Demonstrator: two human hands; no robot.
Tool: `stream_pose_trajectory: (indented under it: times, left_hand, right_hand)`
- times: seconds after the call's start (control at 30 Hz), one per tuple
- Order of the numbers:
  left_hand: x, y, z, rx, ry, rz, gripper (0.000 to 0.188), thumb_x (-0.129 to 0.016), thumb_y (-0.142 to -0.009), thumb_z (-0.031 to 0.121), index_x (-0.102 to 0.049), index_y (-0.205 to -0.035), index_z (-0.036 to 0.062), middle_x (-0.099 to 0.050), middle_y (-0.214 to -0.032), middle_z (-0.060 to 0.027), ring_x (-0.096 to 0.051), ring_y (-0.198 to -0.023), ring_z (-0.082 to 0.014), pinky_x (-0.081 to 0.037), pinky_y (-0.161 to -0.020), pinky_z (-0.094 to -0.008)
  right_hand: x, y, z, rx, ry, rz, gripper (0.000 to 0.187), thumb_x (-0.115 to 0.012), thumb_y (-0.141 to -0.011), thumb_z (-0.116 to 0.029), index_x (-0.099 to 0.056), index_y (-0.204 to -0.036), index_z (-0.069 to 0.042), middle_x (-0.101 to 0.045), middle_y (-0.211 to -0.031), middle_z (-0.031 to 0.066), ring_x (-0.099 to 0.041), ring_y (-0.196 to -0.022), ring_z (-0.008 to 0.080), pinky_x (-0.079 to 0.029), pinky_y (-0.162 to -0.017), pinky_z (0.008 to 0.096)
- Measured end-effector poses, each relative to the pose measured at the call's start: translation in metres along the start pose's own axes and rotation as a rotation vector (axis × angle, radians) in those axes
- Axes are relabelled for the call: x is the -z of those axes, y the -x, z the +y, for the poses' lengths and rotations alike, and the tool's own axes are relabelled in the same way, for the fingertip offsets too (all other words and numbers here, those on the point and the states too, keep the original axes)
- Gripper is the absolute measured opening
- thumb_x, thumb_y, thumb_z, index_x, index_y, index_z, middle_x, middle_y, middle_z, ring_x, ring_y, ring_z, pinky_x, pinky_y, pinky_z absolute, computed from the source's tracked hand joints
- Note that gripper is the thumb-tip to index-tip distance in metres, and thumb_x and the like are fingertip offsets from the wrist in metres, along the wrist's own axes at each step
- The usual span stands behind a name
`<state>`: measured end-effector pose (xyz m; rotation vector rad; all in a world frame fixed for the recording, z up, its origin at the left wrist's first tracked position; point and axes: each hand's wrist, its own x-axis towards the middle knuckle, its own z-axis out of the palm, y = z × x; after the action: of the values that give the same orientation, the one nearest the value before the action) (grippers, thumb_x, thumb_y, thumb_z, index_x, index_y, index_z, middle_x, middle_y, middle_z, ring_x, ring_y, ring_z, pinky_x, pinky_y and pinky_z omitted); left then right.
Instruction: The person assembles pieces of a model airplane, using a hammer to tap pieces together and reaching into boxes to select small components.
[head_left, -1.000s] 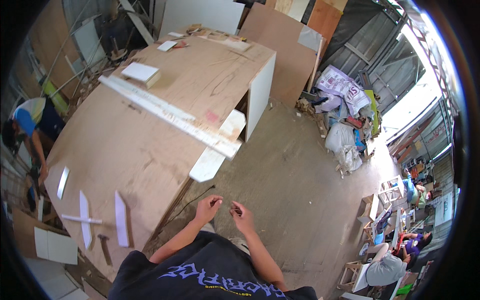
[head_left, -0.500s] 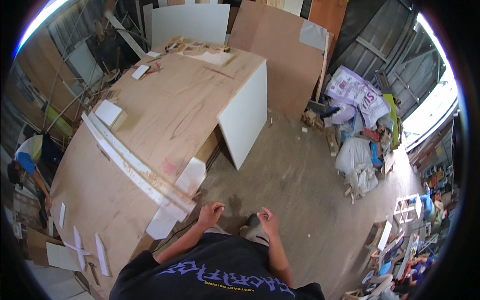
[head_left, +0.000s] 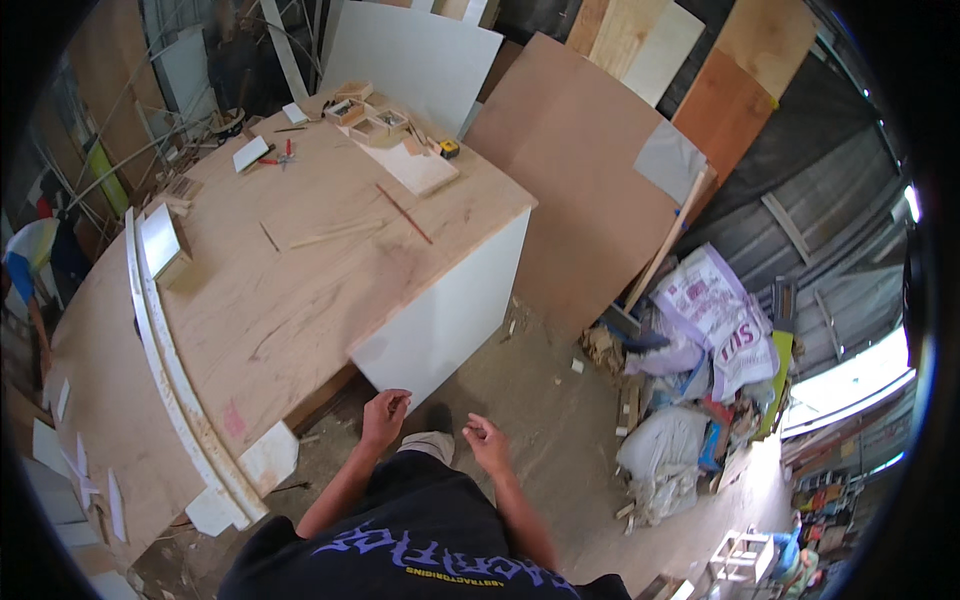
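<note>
My left hand (head_left: 385,417) is raised in front of me with its fingers curled together, close to the white side panel (head_left: 455,315) of the large wooden worktable (head_left: 300,285). To its right, my right hand (head_left: 487,442) is held over the floor, its fingers bent in toward the thumb. Anything inside either hand is too small or hidden to make out. Neither hand visibly touches the table. Along the table's left part lie long white-edged strips (head_left: 165,360), with a white-topped block (head_left: 163,240) beside them.
On the table's far end are small wooden boxes (head_left: 367,130), a yellow tape measure (head_left: 449,149) and red-handled pliers (head_left: 280,158). A brown board (head_left: 570,180) leans behind. Sacks (head_left: 715,320) are piled at right. Another person (head_left: 40,260) bends at the table's left edge.
My view has turned and moved forward along the table, so the far end and leaning boards appear nearer. Both my hands remain raised and bent-fingered.
</note>
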<state>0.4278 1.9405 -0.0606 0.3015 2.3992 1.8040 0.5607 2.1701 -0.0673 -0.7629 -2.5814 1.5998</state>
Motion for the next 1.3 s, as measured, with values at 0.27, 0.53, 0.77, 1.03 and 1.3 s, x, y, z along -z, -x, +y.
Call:
stream_pose_trajectory:
  times: [0.27,0.53,0.77,1.03,1.3]
  left_hand:
    - [-0.089,-0.256,-0.001,-0.023,0.039,0.301,0.015,-0.07,-0.099,0.005,-0.076,-0.112,0.0016,-0.078,-0.092,-0.0094,-0.073,-0.08,-0.0144,-0.058,-0.073,-0.0309]
    - [-0.112,-0.482,-0.036,-0.102,-0.301,0.598,0.028,-0.06,-0.096,-0.004,-0.074,-0.118,0.0082,-0.072,-0.108,-0.0152,-0.071,-0.096,-0.0356,-0.057,-0.086,-0.0426]
    - [-0.123,-0.659,-0.054,-0.003,-0.54,0.852,0.04,-0.06,-0.105,0.015,-0.057,-0.143,0.0002,-0.058,-0.141,-0.0241,-0.056,-0.131,-0.0416,-0.044,-0.113,-0.0486]
    - [-0.168,-0.668,-0.051,0.292,-0.732,0.638,0.07,-0.061,-0.105,0.029,-0.036,-0.164,0.0011,-0.034,-0.169,-0.0258,-0.038,-0.152,-0.0444,-0.033,-0.126,-0.0505]
    - [-0.158,-0.674,-0.049,0.341,-0.777,0.602,0.075,-0.06,-0.103,0.03,-0.03,-0.167,0.0043,-0.03,-0.171,-0.0259,-0.035,-0.155,-0.0432,-0.03,-0.128,-0.0515]
  right_hand:
    - [0.089,-0.195,-0.025,0.105,-0.197,0.006,0.042,-0.076,-0.098,-0.018,-0.07,-0.138,-0.004,-0.078,-0.114,0.009,-0.069,-0.092,0.0141,-0.057,-0.087,0.0322]
    - [0.123,-0.447,-0.068,0.242,-0.069,-0.086,0.035,-0.075,-0.098,-0.016,-0.074,-0.131,-0.004,-0.078,-0.105,0.0063,-0.07,-0.089,0.0123,-0.057,-0.081,0.0309]
    - [0.059,-0.685,-0.223,0.605,0.016,-0.352,0.032,-0.074,-0.097,-0.015,-0.074,-0.127,-0.003,-0.078,-0.103,0.0113,-0.073,-0.088,0.0208,-0.059,-0.08,0.0334]
    - [-0.073,-0.914,-0.32,0.898,0.224,-0.281,0.036,-0.07,-0.094,-0.01,-0.07,-0.13,-0.005,-0.074,-0.117,0.0169,-0.071,-0.109,0.0351,-0.056,-0.096,0.0436]
    - [-0.184,-1.014,-0.35,1.237,0.426,-0.013,0.035,-0.073,-0.088,-0.008,-0.077,-0.122,-0.014,-0.074,-0.119,0.0069,-0.058,-0.131,0.0306,-0.049,-0.11,0.0414]
